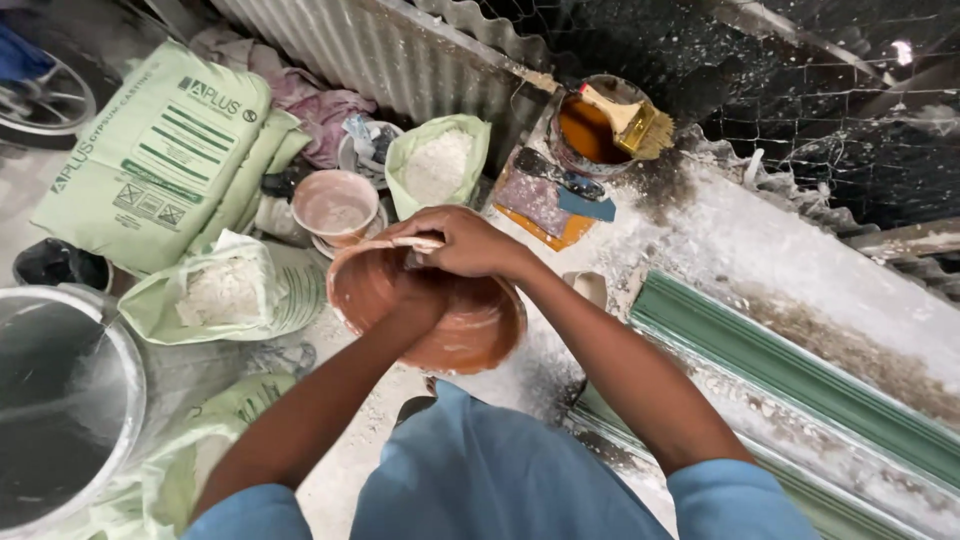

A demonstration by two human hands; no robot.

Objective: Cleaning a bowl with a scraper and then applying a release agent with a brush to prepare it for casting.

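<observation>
the orange bowl sits in front of your knees, smeared inside with pale residue. your right hand is curled tight over a flat white scraper at its far rim. your left hand reaches into the bowl, its grip hidden. behind stand a smaller pink bowl and an open bag of white powder.
</observation>
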